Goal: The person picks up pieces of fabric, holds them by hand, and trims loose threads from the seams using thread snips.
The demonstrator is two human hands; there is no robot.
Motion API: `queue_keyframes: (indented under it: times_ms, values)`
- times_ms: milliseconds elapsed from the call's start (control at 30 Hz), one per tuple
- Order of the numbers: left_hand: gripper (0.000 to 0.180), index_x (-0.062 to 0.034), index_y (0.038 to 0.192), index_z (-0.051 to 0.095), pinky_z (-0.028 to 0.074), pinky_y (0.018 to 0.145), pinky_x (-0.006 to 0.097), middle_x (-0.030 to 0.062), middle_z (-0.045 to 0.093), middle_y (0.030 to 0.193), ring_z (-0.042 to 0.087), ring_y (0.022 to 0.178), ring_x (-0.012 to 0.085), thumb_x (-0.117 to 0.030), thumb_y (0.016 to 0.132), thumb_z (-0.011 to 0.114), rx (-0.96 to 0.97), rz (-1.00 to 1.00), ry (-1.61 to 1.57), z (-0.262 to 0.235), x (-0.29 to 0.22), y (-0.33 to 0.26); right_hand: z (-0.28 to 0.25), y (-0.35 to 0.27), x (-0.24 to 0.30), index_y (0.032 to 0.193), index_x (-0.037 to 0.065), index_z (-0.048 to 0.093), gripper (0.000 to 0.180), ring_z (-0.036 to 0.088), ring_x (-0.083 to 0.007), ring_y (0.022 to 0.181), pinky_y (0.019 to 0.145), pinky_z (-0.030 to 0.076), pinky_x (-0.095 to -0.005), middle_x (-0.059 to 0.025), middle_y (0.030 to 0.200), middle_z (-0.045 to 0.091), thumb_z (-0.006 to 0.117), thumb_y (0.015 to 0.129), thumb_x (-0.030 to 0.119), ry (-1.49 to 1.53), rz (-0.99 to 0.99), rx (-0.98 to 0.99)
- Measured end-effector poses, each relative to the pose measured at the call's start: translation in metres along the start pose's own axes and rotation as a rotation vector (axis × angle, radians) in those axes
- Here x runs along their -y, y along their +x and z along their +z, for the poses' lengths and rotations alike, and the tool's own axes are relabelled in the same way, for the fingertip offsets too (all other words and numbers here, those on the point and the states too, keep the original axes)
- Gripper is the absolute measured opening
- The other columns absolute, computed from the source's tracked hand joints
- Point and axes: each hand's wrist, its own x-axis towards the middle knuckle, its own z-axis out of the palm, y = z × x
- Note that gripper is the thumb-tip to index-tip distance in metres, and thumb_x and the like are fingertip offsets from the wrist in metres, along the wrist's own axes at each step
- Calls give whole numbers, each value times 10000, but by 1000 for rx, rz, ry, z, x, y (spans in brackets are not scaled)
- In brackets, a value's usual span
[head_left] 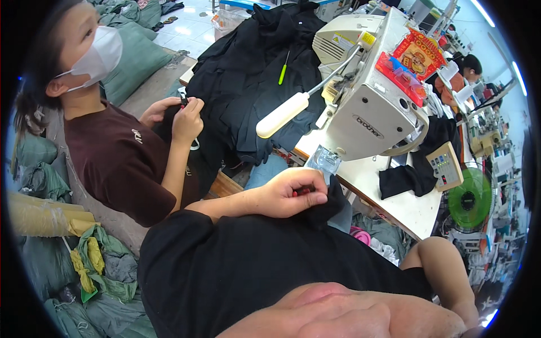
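Observation:
My left hand (294,192) is in front of my body, fingers curled closed around a small red thing (302,191). Most of that thing is hidden in the fist, so its kind does not show. Black cloth (332,201) lies right beside this hand, under the sewing machine's head (366,121). My right arm (448,270) bends down at the lower right, and its hand is out of the picture. At the left, another person in a brown shirt (127,163) holds a small black-and-red tool (183,100) in both hands, near black cloth.
A heap of black garments (248,73) covers the surface ahead, with a green-handled screwdriver (283,74) on top. A white lamp (282,116) juts out from the machine. On the white table (366,174) are black pieces and a control panel (445,167). A green fan (469,197) stands beyond.

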Motion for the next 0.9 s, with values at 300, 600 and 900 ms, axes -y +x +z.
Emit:
queue_keyframes:
  times_ms: [300, 600, 900]
  values:
    - [68, -5, 956, 572, 442, 706, 287, 108, 588, 948, 557, 793, 187, -19, 918, 627, -18, 209, 73, -12, -21, -2, 57, -94, -141, 1209, -5, 626, 383, 616, -239, 968, 858, 481, -331, -150, 1091, 652, 682, 843, 93, -131, 823, -127]
    - [201, -38, 919, 629, 477, 585, 281, 106, 659, 851, 635, 698, 206, 50, 784, 749, 19, 187, 205, -27, -25, -9, 85, -107, -182, 948, 9, 702, 180, 581, -183, 788, 683, 454, -295, -57, 875, 637, 773, 800, 82, 198, 1153, 58]
    - [322, -44, 1071, 613, 409, 546, 250, 35, 530, 792, 483, 616, 112, -43, 785, 761, -41, -97, 292, -32, -28, -14, 108, -122, -182, 849, 18, 679, 181, 634, -219, 803, 718, 496, -319, -72, 836, 670, 808, 722, 24, -79, 820, -212]
